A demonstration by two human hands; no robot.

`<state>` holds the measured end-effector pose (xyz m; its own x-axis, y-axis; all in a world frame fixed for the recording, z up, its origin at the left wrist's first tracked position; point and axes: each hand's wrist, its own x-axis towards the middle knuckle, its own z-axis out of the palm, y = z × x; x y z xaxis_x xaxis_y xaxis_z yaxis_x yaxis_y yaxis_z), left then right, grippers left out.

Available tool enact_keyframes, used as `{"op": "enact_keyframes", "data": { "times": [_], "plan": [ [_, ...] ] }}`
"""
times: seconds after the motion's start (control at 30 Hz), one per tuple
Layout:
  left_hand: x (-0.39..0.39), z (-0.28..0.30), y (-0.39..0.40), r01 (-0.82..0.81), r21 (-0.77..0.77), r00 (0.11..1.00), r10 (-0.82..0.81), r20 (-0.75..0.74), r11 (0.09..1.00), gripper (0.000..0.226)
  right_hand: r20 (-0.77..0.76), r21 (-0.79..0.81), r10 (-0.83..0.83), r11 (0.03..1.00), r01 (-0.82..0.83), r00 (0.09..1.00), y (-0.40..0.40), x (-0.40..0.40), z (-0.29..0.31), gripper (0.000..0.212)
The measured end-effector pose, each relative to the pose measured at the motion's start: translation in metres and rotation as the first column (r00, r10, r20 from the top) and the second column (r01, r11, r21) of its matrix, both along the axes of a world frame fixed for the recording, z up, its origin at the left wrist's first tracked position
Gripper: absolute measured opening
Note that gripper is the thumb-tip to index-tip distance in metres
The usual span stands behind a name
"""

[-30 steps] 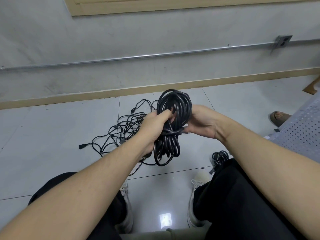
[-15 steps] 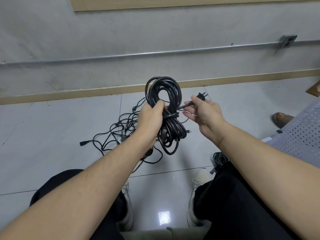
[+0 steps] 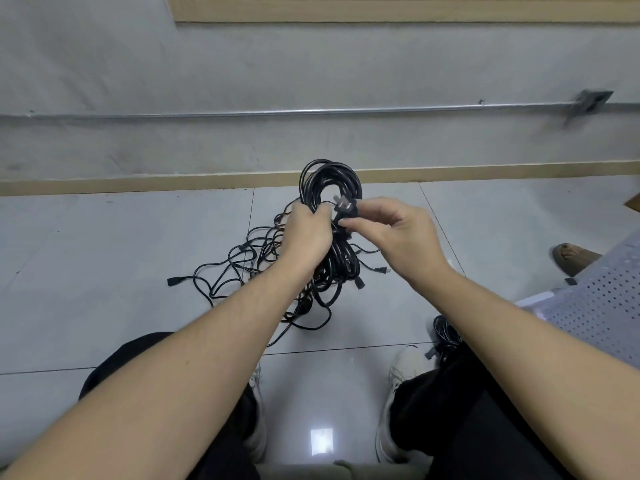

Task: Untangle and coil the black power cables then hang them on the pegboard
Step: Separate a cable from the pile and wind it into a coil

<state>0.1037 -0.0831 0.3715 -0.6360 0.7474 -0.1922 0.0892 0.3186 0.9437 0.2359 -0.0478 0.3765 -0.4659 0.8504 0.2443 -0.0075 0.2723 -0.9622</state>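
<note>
Plug (image 3: 346, 208), pulled out wide half a second ago, returns pinched in right hand (image 3: 398, 233) fingers toward the coil (image 3: 332, 216) the left hand (image 3: 304, 237) grips; securing looks nearly finished.

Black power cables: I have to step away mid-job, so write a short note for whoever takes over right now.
Left hand grips the coiled bundle round its middle, held up over the floor.
Right hand pinches the plug end of that cable at the coil's upper loop.
Tangled cables lie on the floor tiles beyond the left hand. Another small coil lies by the right knee. Perforated panel, likely the pegboard, is at the right.
Done: one cable coiled. Left: secure the plug end, untangle and coil the floor pile, hang everything.
</note>
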Motion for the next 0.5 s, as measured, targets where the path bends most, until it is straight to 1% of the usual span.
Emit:
{"op": "enact_keyframes", "data": {
  "times": [0.03,0.07,0.1,0.17,0.2,0.27,0.33,0.43,0.5],
  "plan": [
    [0.000,-0.004,0.001,0.011,-0.009,1.000,-0.011,-0.009,1.000,0.024,0.053,0.058,-0.004,0.998,0.001,0.999,0.000,-0.002,-0.003,0.019],
    [-0.001,-0.006,0.001,0.027,-0.002,1.000,-0.027,0.014,1.000,0.026,0.110,0.128,-0.023,0.992,0.009,0.994,0.002,-0.003,-0.007,0.017],
    [-0.001,-0.007,0.000,0.038,0.023,0.998,-0.039,0.047,0.999,0.029,0.171,0.208,-0.042,0.978,0.006,0.984,0.004,-0.004,-0.010,0.016],
    [0.001,-0.002,-0.003,0.047,0.075,0.988,-0.057,0.141,0.996,0.032,0.277,0.389,-0.089,0.921,-0.027,0.957,0.009,-0.006,-0.016,0.021],
    [0.002,0.000,-0.005,0.043,0.105,0.978,-0.063,0.197,0.994,0.030,0.307,0.456,-0.116,0.889,-0.039,0.945,0.011,-0.008,-0.018,0.026],
    [0.005,0.003,-0.008,0.038,0.163,0.960,-0.082,0.269,0.986,0.025,0.323,0.517,-0.172,0.856,-0.022,0.931,0.014,-0.010,-0.018,0.036],
    [0.006,0.004,-0.010,0.048,0.194,0.955,-0.101,0.278,0.980,0.020,0.327,0.503,-0.202,0.864,0.011,0.923,0.016,-0.010,-0.020,0.038],
    [0.005,0.004,-0.012,0.121,0.211,0.972,-0.159,0.175,0.970,0.010,0.324,0.313,-0.156,0.948,0.050,0.933,0.014,-0.006,-0.018,0.030],
    [0.007,0.004,-0.014,0.173,0.245,0.966,-0.213,0.144,0.954,0.007,0.298,0.250,-0.150,0.965,0.074,0.943,0.013,-0.003,-0.015,0.027]
  ]
}}
